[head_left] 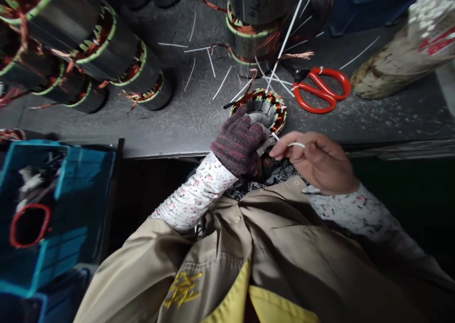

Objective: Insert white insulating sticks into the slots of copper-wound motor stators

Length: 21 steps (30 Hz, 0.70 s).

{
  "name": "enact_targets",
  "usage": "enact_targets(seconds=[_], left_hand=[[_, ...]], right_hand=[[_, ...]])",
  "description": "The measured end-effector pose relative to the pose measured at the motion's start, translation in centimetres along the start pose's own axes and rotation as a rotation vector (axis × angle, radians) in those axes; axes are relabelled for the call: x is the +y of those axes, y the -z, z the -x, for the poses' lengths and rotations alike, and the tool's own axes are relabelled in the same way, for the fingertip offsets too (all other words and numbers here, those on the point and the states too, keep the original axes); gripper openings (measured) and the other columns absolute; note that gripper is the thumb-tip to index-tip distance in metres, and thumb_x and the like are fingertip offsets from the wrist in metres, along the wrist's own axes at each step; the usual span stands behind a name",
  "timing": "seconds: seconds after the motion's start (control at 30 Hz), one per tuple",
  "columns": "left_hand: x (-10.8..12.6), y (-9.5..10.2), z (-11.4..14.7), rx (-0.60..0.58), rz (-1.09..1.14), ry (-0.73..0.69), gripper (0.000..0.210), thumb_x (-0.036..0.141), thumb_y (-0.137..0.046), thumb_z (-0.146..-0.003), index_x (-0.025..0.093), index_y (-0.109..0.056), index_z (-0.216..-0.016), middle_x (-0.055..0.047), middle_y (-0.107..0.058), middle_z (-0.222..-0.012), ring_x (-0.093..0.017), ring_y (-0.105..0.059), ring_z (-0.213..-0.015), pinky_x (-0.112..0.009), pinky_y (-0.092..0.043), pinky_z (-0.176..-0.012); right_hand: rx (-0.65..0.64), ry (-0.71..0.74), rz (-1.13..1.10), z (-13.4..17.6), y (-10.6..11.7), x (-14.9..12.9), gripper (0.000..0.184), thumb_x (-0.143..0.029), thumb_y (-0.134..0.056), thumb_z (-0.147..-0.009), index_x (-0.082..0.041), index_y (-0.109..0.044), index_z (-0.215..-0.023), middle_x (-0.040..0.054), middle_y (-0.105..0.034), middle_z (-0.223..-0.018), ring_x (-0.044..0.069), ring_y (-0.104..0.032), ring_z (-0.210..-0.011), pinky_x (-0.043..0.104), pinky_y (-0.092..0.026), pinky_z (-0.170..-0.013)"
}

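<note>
My left hand (239, 140), in a dark knitted glove with reddish stripes, is closed over the near-left side of a motor stator (281, 118). That stator stands at the bench's front edge, with its ring of copper windings, pale green slot liners and hollow centre facing up. My right hand (316, 161) is bare and sits just right of the stator. Its thumb and fingers pinch a short white cord (295, 144) that curves out above the fingertips. The left fingertips are partly hidden inside the ring.
Red-handled scissors (320, 90) lie right of the stator. Cut white strands (222, 83) are scattered behind it. Other stators (254, 41) are stacked at the back and left. A bag of white pieces (401, 53) leans at right; a blue crate (80, 204) stands lower left.
</note>
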<state>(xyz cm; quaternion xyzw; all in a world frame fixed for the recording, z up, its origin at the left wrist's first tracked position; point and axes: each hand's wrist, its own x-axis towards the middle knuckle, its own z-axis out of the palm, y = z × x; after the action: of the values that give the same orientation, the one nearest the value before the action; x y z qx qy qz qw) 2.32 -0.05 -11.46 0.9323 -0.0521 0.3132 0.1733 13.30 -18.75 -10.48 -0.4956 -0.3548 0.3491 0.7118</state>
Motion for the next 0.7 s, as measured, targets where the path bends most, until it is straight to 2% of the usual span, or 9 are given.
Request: enact_targets(seconds=[0.07, 0.13, 0.27, 0.4, 0.5, 0.57, 0.6, 0.63, 0.7], left_hand=[[0.0, 0.0, 0.0, -0.062, -0.077, 0.003, 0.025, 0.037, -0.055, -0.105, 0.018, -0.066, -0.094, -0.009, -0.076, -0.102, -0.022, -0.073, -0.107, -0.048, -0.052, -0.116], [0.2, -0.2, 0.0, -0.153, -0.132, 0.028, 0.028, 0.039, -0.051, -0.106, 0.018, -0.068, -0.096, -0.008, -0.075, -0.097, -0.022, -0.073, -0.105, -0.049, -0.047, -0.121], [0.8, -0.6, -0.3, -0.239, -0.105, 0.019, 0.031, 0.044, -0.053, -0.103, 0.02, -0.071, -0.098, -0.007, -0.075, -0.096, -0.023, -0.072, -0.103, -0.052, -0.044, -0.122], [0.3, -0.5, -0.4, -0.242, -0.045, 0.042, 0.028, 0.043, -0.06, -0.101, 0.018, -0.07, -0.093, -0.007, -0.075, -0.093, -0.023, -0.073, -0.099, -0.052, -0.049, -0.116], [0.0, -0.3, -0.3, -0.112, 0.032, 0.08, 0.022, 0.037, -0.065, -0.099, 0.016, -0.066, -0.094, -0.011, -0.076, -0.107, -0.022, -0.072, -0.108, -0.045, -0.056, -0.107], [0.3, -0.2, -0.4, -0.059, 0.029, 0.103, 0.029, 0.038, -0.071, -0.096, 0.013, -0.066, -0.112, -0.017, -0.07, -0.13, -0.024, -0.067, -0.125, -0.042, -0.057, -0.106], [0.6, -0.1, -0.5, -0.078, -0.019, 0.12, 0.04, 0.04, -0.073, -0.095, 0.012, -0.064, -0.122, -0.019, -0.067, -0.138, -0.026, -0.064, -0.131, -0.044, -0.055, -0.109], [1.0, -0.1, -0.7, -0.126, -0.092, 0.139, 0.049, 0.042, -0.075, -0.093, 0.011, -0.062, -0.129, -0.02, -0.065, -0.141, -0.028, -0.062, -0.133, -0.047, -0.052, -0.113], [1.6, 0.1, -1.3, -0.28, -0.251, 0.16, 0.055, 0.049, -0.075, -0.092, 0.011, -0.065, -0.13, -0.018, -0.07, -0.133, -0.031, -0.065, -0.128, -0.052, -0.045, -0.12]], right_hand=[[0.079, -0.04, -0.066, 0.3, -0.3, -0.2, 0.041, -0.052, -0.071, -0.095, -0.023, -0.059, -0.068, -0.0009, -0.055, -0.066, 0.016, -0.056, -0.065, 0.032, -0.05, -0.063], [0.158, -0.062, -0.111, 0.0, -0.4, -0.9, 0.042, -0.046, -0.072, -0.095, -0.022, -0.055, -0.065, -0.0031, -0.044, -0.06, 0.014, -0.049, -0.061, 0.029, -0.046, -0.061], [0.316, -0.074, -0.199, -3.1, -2.0, -1.9, 0.038, -0.041, -0.071, -0.093, -0.022, -0.05, -0.066, -0.002, -0.045, -0.067, 0.013, -0.05, -0.067, 0.031, -0.048, -0.068], [0.395, -0.065, -0.091, -5.7, -3.0, -1.2, 0.051, -0.064, -0.056, -0.097, -0.024, -0.044, -0.069, 0.0012, -0.054, -0.074, 0.015, -0.054, -0.064, 0.032, -0.043, -0.06], [0.552, 0.117, 0.254, -6.0, 0.3, -0.5, 0.045, -0.065, -0.045, -0.099, -0.026, -0.05, -0.076, 0.0069, -0.068, -0.096, 0.016, -0.056, -0.064, 0.034, -0.037, -0.057], [0.556, 0.113, 0.724, -6.7, 3.9, -0.3, 0.022, -0.046, -0.055, -0.096, -0.025, -0.059, -0.089, 0.0112, -0.069, -0.117, 0.02, -0.062, -0.081, 0.037, -0.045, -0.069], [0.471, 0.037, 0.995, -7.3, 5.6, -0.3, 0.015, -0.034, -0.061, -0.09, -0.021, -0.064, -0.097, 0.0151, -0.068, -0.122, 0.024, -0.064, -0.094, 0.039, -0.046, -0.079], [0.339, -0.068, 1.23, -8.1, 7.1, -0.4, 0.025, -0.024, -0.061, -0.087, -0.016, -0.067, -0.111, 0.019, -0.067, -0.127, 0.028, -0.063, -0.105, 0.041, -0.046, -0.087], [0.104, -0.255, 1.567, -9.7, 8.9, -0.6, 0.052, -0.01, -0.057, -0.084, -0.006, -0.063, -0.135, 0.0255, -0.065, -0.131, 0.032, -0.061, -0.114, 0.043, -0.043, -0.092]])
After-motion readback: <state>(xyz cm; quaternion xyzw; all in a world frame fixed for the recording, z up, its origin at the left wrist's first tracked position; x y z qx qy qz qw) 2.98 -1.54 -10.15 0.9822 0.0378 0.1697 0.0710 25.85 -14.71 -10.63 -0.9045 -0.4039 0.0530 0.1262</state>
